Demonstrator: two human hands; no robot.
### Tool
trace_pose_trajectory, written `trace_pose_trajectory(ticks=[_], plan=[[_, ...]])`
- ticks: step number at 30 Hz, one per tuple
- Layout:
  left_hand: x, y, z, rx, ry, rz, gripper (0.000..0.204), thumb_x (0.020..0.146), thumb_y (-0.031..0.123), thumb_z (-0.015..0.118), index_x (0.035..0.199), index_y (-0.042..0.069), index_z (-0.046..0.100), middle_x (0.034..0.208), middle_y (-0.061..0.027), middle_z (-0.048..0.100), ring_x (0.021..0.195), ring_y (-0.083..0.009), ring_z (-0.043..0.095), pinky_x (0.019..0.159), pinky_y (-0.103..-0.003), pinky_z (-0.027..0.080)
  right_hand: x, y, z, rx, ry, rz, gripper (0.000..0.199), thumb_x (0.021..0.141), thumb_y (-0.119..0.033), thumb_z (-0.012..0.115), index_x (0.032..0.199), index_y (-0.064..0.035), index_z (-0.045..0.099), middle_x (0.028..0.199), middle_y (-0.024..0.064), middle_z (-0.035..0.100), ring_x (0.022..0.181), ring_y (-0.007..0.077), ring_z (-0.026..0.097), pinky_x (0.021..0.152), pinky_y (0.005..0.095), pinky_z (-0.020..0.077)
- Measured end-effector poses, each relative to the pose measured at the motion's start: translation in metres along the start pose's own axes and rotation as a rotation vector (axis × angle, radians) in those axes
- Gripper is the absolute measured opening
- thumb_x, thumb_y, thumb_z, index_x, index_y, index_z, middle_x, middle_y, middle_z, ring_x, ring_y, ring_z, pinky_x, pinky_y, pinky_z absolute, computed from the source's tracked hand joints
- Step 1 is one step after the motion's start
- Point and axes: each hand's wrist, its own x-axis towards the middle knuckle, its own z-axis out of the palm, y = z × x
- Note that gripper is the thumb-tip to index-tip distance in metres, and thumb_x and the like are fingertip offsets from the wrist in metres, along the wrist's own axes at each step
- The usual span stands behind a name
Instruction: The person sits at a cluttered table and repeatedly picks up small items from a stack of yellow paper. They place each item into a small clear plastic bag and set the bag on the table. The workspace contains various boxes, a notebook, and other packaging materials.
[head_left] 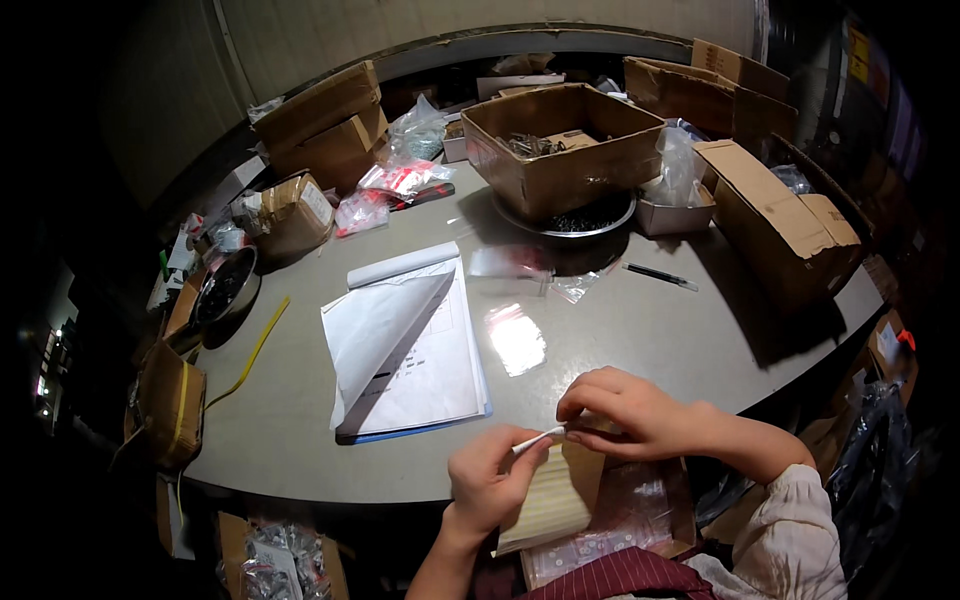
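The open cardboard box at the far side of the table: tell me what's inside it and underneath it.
Inside the open cardboard box lies a heap of small dark metal parts beside a folded cardboard flap. The box sits on a round metal tray holding dark pieces; most of the tray is hidden beneath it.

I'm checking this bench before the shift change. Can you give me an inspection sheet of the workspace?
Surface: grey table, crowded along the far edge.
Job's things: yellowish sheet pad and a small white strip.
Clutter: open paper pad, cardboard box, plastic bags, pen, metal bowl.
Grippers: left hand holds the pad; right hand pinches the strip.
Cables: yellow strap.
Surroundings: dark; more boxes.
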Motion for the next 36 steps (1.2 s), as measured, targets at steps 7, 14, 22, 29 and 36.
trace_pose_trajectory(ticks=[7,14,22,29,36], plan=[[0.007,-0.010,-0.002,0.170,0.019,0.088,0.008,0.086,0.004,0.084,0.090,0.003,0.076,0.073,-0.0075,0.070,0.060,-0.0179,0.064,0.055,-0.031,0.048,0.013,0.007,0.010,-0.148,-0.012,-0.044,0.032,0.084,-0.011,0.078,0.110,-0.0079,0.060,0.097,0.0132,0.060,0.091,0.0359,0.060,0.083,0.0454,0.0500],[0.002,-0.025,-0.002,-0.032,0.081,-0.291,0.010,0.093,0.007,0.080,0.095,-0.001,0.074,0.076,-0.0063,0.073,0.068,-0.0078,0.064,0.062,-0.025,0.049,0.031,0.011,0.014,-0.252,-0.012,-0.190,0.025,0.080,-0.011,0.079,0.102,-0.0093,0.066,0.088,0.0095,0.061,0.082,0.0319,0.061,0.074,0.0432,0.0512],[0.010,-0.027,-0.007,0.070,0.007,-0.407,0.023,0.101,0.029,0.073,0.110,0.008,0.074,0.081,-0.0191,0.074,0.073,-0.0362,0.074,0.064,-0.040,0.055,0.120,0.093,-0.017,-0.112,-0.179,0.255,0.022,0.093,-0.016,0.071,0.106,0.0010,0.068,0.085,0.0168,0.069,0.073,0.0269,0.067,0.069,0.0393,0.0536],[0.005,-0.031,-0.008,0.029,0.019,-0.410,0.025,0.100,0.031,0.073,0.112,0.009,0.074,0.077,-0.0184,0.073,0.067,-0.0355,0.072,0.061,-0.041,0.053,0.112,0.132,-0.021,-0.425,-0.321,0.504,0.029,0.094,-0.025,0.070,0.106,0.0012,0.071,0.096,0.0261,0.073,0.095,0.0443,0.071,0.084,0.0517,0.0547],[0.006,-0.030,-0.007,0.073,0.038,-0.350,0.023,0.100,0.027,0.073,0.112,0.007,0.073,0.074,-0.0132,0.071,0.064,-0.0238,0.069,0.060,-0.036,0.052,0.085,0.083,-0.075,-0.487,-0.564,0.893,0.050,0.091,-0.047,0.081,0.097,0.0012,0.073,0.080,0.0162,0.074,0.077,0.0286,0.075,0.071,0.0408,0.0562]])
